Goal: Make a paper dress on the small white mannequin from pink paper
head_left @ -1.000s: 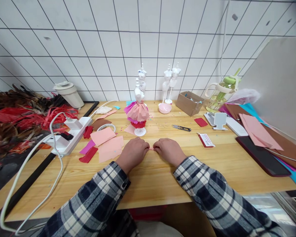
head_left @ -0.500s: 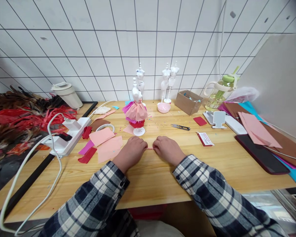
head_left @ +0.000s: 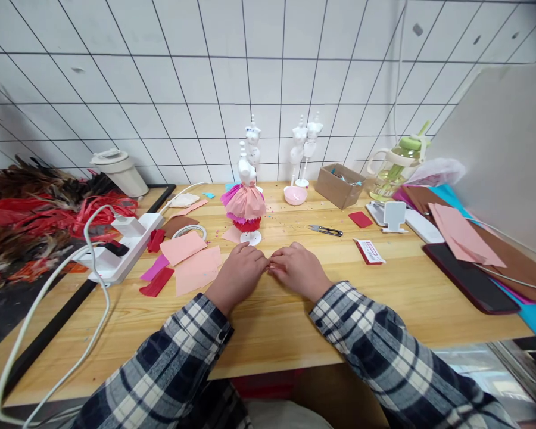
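My left hand (head_left: 243, 271) and my right hand (head_left: 297, 269) meet low over the table, fingertips touching. Both are closed in a pinch. The thin pink paper strip that showed between them a moment ago is now almost wholly covered by the fingers. Just behind my left hand stands a small white dress form (head_left: 246, 170) on a round base. It wears a layered paper skirt (head_left: 245, 204) of pale pink, magenta and red. Left of my left hand lie pale pink crepe paper sheets (head_left: 199, 271), with a red paper piece (head_left: 156, 282) beside them.
Thread snips (head_left: 325, 230) and a red-and-white packet (head_left: 370, 252) lie to the right. Further back are a pink bowl (head_left: 295, 195), a cardboard box (head_left: 339, 186) and more dress forms (head_left: 299, 143). A power strip (head_left: 127, 247) with loose cables sits left; a phone (head_left: 469, 280) lies right.
My right hand has moved left to meet my left hand, closing the gap where the pink strip showed. The dress form has stayed in place.
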Motion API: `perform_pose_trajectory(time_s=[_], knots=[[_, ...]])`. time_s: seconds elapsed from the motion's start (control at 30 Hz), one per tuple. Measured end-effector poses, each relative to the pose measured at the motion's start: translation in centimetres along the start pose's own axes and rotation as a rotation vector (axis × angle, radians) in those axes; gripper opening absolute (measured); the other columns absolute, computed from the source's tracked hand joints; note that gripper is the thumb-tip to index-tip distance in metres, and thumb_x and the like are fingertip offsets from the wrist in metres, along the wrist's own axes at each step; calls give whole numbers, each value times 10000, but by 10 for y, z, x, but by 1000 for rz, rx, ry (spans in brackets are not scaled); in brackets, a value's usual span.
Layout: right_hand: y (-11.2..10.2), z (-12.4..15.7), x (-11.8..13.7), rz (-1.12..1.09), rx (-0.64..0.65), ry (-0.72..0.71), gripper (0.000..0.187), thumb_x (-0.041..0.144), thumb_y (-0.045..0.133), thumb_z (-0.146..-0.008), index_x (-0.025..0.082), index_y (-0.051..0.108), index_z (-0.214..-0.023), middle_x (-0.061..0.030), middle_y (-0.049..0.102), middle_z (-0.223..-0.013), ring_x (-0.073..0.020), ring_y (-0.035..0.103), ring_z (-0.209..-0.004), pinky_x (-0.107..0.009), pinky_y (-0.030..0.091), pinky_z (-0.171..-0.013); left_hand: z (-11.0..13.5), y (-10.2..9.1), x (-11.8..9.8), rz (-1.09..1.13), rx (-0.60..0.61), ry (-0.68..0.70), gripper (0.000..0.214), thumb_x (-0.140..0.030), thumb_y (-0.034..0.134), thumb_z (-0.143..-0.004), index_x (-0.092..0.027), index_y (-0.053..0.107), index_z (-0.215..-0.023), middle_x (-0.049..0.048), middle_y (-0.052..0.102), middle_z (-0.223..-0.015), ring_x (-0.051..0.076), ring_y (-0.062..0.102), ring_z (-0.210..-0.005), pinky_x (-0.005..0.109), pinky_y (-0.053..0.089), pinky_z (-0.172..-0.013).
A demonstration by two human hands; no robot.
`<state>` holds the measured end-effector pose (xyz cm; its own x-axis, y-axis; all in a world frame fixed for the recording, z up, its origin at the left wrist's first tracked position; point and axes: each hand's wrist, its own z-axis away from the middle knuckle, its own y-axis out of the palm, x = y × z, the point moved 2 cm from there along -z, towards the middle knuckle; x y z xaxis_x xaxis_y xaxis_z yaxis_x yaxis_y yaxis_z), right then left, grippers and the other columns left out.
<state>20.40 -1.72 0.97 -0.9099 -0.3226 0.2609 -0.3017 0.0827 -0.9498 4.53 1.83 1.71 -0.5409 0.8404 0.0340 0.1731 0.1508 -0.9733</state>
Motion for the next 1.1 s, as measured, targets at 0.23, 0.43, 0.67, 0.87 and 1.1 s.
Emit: perform_pose_trajectory(time_s=[0.23, 0.43, 0.67, 0.87, 1.1], knots=[[0, -4, -13, -218, -154, 128, 165, 344, 612, -862, 243, 740, -834, -11, 722, -916, -166, 579, -880, -285, 421, -819, -1, -2, 7, 358, -178, -237, 257, -284, 482, -913, -167, 700, -981, 95, 692, -963, 220, 592, -968, 414, 419, -960], [3, -7, -17, -674, -362, 244, 194, 345, 606, -859, 198, 732, -872, -49, 736, -924, -156, 658, -855, -267, 493, -789, -2, 22, 8, 1376, -230, -623, 375, -395, 715, -730, -171, 724, -1030, 94, 703, -1112, 235, 623, -1023, 384, 472, -925], [-1, -2, 1, -468, -543, 260, 229, 401, 593, -870, 230, 743, -836, -48, 736, -954, -183, 634, -933, -318, 445, -879, -7, 29, -17, 1911, -427, -815, 321, -326, 796, -660, -188, 753, -946, 80, 697, -1121, 185, 622, -1006, 331, 494, -901], [-5, 0, 12, -334, -551, 198, 288, 420, 520, -918, 248, 749, -883, -38, 732, -993, -171, 622, -945, -316, 405, -882, -8, 34, -17, 1767, -601, -791, 312, -353, 791, -658, -165, 758, -905, 82, 726, -1049, 206, 637, -1002, 388, 457, -986], [-6, 1, 10, -307, -507, 145, 289, 445, 548, -896, 235, 747, -913, -37, 729, -997, -170, 605, -922, -309, 403, -887, -3, 22, -5, 1488, -596, -757, 328, -412, 712, -734, -174, 749, -957, 75, 733, -1052, 222, 647, -1003, 380, 449, -977]])
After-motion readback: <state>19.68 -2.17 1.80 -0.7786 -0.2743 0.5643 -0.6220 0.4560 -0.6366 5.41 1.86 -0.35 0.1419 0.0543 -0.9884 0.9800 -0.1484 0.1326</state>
